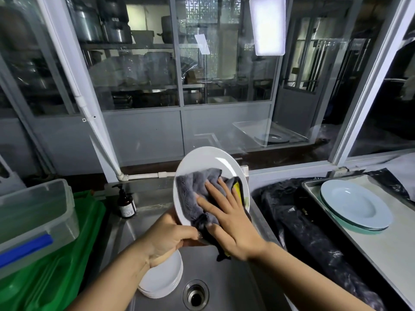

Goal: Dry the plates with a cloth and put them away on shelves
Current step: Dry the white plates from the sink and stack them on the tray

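White plate (207, 163) tilted above sink (235, 277), lower rim pinched by L hand (170, 237). R hand (229, 217) flat, fingers spread, pressing grey cloth (195, 189) on plate face. Plate stack (162, 281) at 7 o'clock; basin open at 5.

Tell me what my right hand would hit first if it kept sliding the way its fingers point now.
The right hand points up-left across the grey cloth; going on, it would probably cross the white plate's bare upper-left rim first.

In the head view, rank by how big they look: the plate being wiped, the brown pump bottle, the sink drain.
1. Plate being wiped, though it is nearer the camera.
2. and 3. Brown pump bottle and sink drain: too alike to rank.
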`<state>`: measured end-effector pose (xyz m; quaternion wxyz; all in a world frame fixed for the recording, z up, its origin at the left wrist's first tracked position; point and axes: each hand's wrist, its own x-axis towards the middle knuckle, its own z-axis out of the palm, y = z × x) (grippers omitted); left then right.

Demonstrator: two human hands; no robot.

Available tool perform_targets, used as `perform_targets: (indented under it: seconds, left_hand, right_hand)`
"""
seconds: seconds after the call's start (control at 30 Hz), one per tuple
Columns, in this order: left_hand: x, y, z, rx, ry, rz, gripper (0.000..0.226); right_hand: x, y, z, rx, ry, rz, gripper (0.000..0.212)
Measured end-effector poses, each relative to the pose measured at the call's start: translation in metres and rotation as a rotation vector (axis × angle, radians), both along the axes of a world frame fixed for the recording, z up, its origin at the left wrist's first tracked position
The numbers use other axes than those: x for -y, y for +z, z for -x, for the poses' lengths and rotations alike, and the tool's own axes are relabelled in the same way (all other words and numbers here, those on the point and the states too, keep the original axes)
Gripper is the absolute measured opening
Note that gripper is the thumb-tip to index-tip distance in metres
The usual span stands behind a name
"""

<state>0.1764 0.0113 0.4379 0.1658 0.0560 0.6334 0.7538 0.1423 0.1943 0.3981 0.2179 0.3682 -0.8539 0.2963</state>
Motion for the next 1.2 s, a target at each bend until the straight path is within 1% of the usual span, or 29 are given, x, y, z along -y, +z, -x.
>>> perform_targets:
  seconds: [0.07, 0.13, 0.23, 0.37, 0.43, 0.53, 0.63, 0.73, 0.83, 0.9, 0.97, 1.03, 1.07, 1.13, 1.2]
  left_hand:
    - [-0.005, 0.003, 0.001, -0.013, -0.013, 0.033, 0.052]
    - [-0.011, 0.005, 0.0, -0.015, 0.007, 0.069, 0.043]
    - [-0.017, 0.008, 0.0, -0.006, 0.059, 0.061, 0.044]
    - [-0.015, 0.015, -0.002, -0.012, 0.101, 0.026, 0.042]
    - [-0.013, 0.019, -0.001, -0.017, 0.111, 0.022, 0.039]
    - [-0.016, 0.024, 0.003, -0.03, 0.162, -0.027, 0.033]
    - [-0.023, 0.03, 0.008, -0.048, 0.221, -0.079, 0.044]
    - [-0.031, 0.035, 0.009, -0.047, 0.22, -0.094, 0.044]
    - [-0.039, 0.037, 0.011, -0.039, 0.199, -0.087, 0.045]
    - [-0.043, 0.04, 0.013, -0.072, 0.199, -0.066, 0.045]
    - [-0.05, 0.047, 0.016, -0.119, 0.199, -0.005, 0.044]
    - [-0.056, 0.049, 0.024, -0.132, 0.205, 0.056, 0.047]
    - [-0.059, 0.05, 0.028, -0.117, 0.208, 0.083, 0.052]
    - [-0.064, 0.046, 0.036, -0.075, 0.196, 0.12, 0.072]
    - [-0.069, 0.04, 0.043, -0.066, 0.194, 0.165, 0.088]
  right_hand:
    - [0.002, 0.012, 0.01, -0.027, 0.018, -0.001, 0.055]
    - [0.0, 0.022, 0.026, -0.042, -0.021, 0.001, 0.058]
    - [-0.013, 0.035, 0.051, -0.025, -0.122, 0.007, 0.062]
    - [-0.041, 0.034, 0.063, 0.012, -0.213, 0.005, 0.061]
    - [-0.052, 0.026, 0.058, 0.038, -0.198, -0.003, 0.061]
    - [-0.059, 0.013, 0.044, 0.026, -0.127, -0.05, 0.064]
    - [-0.051, 0.007, 0.028, -0.004, -0.06, -0.046, 0.072]
    - [-0.046, 0.009, 0.022, -0.067, -0.004, -0.059, 0.083]
    - [-0.044, 0.012, 0.022, -0.159, 0.01, -0.045, 0.079]
    - [-0.04, 0.014, 0.02, -0.208, 0.009, -0.016, 0.075]
    - [-0.036, 0.017, 0.017, -0.231, 0.005, 0.036, 0.069]
    - [-0.035, 0.022, 0.016, -0.213, -0.018, 0.103, 0.063]
    - [-0.035, 0.025, 0.016, -0.188, -0.039, 0.128, 0.061]
    - [-0.034, 0.036, 0.016, -0.094, -0.077, 0.185, 0.053]
    - [-0.035, 0.045, 0.015, 0.045, -0.108, 0.325, 0.043]
